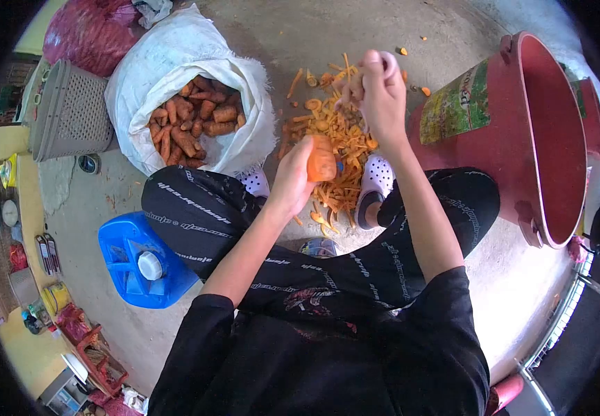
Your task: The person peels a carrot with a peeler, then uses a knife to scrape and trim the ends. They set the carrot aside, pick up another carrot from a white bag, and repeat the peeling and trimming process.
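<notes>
My left hand [292, 179] is closed around a peeled orange carrot [322, 161], held above the floor between my knees. Farther forward and to the right, my right hand [383, 100] is raised with its fingers curled. A pale, rounded edge shows at its top, but I cannot make out what it grips. Below both hands lies a pile of orange carrot peels [341, 184] with several cut ends, spread between my feet. Left of the pile, a white woven sack [175, 76] stands open, with unpeeled, brownish carrots [196, 118] inside.
At the right stands a big red bucket [473, 139] with a green and yellow label. A blue jerrycan [130, 256] with a white cap sits by my left knee. Behind the sack are a grey plastic basket [74, 111] and a red mesh bag [88, 38].
</notes>
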Tool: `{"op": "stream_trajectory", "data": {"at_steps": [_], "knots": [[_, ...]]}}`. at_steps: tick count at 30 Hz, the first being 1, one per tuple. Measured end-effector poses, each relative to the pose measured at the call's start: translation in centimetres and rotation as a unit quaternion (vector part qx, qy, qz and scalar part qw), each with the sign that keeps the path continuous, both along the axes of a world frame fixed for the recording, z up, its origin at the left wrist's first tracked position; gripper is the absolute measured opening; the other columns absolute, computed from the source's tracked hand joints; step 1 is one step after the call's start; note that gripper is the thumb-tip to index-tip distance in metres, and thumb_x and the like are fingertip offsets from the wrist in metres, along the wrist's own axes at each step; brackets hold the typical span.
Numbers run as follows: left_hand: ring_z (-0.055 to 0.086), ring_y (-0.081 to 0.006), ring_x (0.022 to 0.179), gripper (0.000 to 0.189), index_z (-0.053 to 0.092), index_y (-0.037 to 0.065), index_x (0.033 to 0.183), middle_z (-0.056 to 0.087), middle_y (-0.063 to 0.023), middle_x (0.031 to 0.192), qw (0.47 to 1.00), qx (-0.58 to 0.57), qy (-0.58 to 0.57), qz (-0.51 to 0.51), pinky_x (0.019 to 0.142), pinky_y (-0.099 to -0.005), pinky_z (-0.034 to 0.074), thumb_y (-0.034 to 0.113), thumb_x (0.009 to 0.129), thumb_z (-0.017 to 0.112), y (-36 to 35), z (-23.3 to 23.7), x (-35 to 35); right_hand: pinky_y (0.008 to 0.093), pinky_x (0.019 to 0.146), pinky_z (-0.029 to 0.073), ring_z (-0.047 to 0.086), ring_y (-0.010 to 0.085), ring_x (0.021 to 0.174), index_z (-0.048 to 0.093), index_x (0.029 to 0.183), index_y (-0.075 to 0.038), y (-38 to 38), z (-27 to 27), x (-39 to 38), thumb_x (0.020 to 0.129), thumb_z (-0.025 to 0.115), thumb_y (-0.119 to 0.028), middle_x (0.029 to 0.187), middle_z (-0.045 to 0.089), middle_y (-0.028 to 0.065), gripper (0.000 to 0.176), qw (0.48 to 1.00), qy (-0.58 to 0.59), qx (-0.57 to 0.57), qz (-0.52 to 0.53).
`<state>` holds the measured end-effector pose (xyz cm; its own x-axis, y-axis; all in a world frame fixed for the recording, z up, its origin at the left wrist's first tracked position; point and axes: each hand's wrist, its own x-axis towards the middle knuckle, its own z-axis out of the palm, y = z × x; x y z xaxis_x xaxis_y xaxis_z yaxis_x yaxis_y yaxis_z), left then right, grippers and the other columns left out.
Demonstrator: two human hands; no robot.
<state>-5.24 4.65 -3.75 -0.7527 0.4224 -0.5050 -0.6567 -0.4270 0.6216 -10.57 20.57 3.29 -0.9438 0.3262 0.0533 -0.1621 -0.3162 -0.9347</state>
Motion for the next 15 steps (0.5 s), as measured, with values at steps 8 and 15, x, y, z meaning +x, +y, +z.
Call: {"op": "stream_trajectory", "data": {"at_steps": [8,15], "knots": [[0.059,-0.0166,0.090,0.032,0.046,0.013,0.089,0.058,-0.0020,0.091,0.998,0.067,-0.001,0.018,0.076,-0.0369,0.048,0.038,0.101,0.030,-0.5,1.7,-0.3,0.0243,0.036,0.024,0.029,0.0079,0.039,0.043,0.087,-0.007,-3.2,1.5,4.3,0.097,0.045,-0.040,0.052,0.034,0.0002,0.034,0.971,-0.064,-0.209,0.100],[0.058,-0.0159,0.092,0.038,0.047,0.016,0.076,0.059,-0.0018,0.092,0.998,0.052,-0.034,0.034,0.081,-0.0360,0.047,0.040,0.101,0.030,-0.3,2.5,-0.3,0.0235,0.036,0.024,0.030,0.0071,0.040,0.043,0.086,-0.006,-3.9,0.8,4.1,0.096,0.048,-0.039,0.052,0.034,-0.0005,0.035,0.971,-0.076,-0.206,0.099]]}}
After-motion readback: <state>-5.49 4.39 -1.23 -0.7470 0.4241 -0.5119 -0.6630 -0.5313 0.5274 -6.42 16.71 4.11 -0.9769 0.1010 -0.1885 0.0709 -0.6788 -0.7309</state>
